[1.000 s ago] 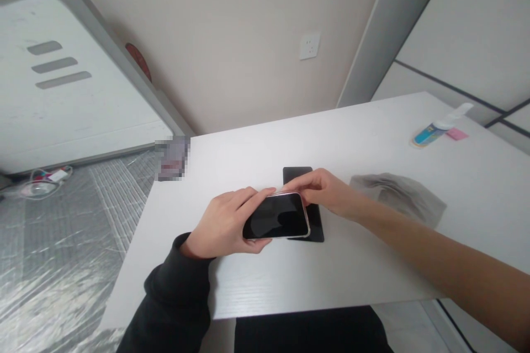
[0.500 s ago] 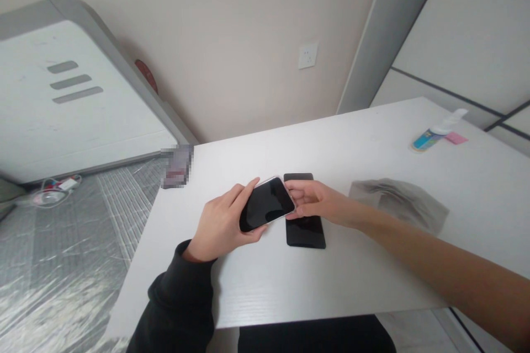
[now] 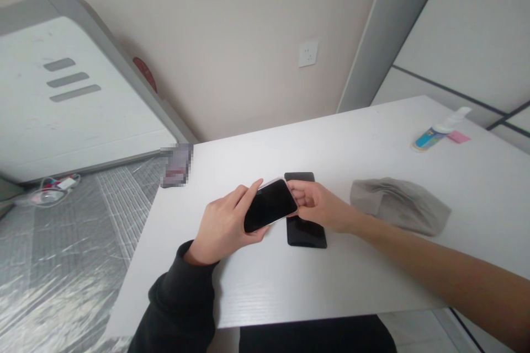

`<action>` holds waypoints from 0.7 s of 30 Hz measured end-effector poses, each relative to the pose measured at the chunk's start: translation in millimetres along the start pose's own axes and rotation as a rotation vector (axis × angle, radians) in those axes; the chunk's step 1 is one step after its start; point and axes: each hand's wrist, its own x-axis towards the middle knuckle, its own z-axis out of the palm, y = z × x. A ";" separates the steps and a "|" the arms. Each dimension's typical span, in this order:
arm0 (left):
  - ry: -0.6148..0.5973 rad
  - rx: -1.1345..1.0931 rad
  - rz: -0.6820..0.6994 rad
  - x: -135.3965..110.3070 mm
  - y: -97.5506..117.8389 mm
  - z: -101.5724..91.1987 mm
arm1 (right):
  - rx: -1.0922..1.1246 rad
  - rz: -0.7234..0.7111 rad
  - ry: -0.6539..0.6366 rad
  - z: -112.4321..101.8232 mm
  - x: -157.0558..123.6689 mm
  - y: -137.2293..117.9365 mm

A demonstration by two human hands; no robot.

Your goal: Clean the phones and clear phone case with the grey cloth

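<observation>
A smartphone [image 3: 270, 207] with a dark screen and a pale, clear-looking rim is held tilted above the table. My left hand [image 3: 226, 223] is closed round its left end, thumb on the near edge and fingers along the far edge. At the phone's right end, my right hand [image 3: 321, 207] has its fingers curled and gripping the edge. Partly beneath that hand a flat black slab like a second phone [image 3: 306, 233] lies on the table; its middle is hidden. Right of it, behind my right forearm, rests a folded grey cloth [image 3: 401, 204].
The white table [image 3: 256, 298] carries a white spray bottle [image 3: 434, 133] with a blue label and a pink slip [image 3: 459, 137] at the far right. A pixelated object [image 3: 177, 165] stands at the left edge. The wall [image 3: 248, 38] rises behind.
The phone and both hands have shifted very slightly to the right, with the grip unchanged. The view has moved a little. The black slab and cloth lie as before.
</observation>
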 end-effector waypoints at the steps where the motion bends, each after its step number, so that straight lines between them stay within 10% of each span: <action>1: 0.003 0.002 0.000 0.1 0.4 -0.1 | -0.006 -0.006 0.021 2.1 -0.7 -0.4; 21: -0.021 -0.342 -0.046 2.9 -5.4 -12.1 | 0.087 -0.119 -0.035 3.2 -10.3 -10.5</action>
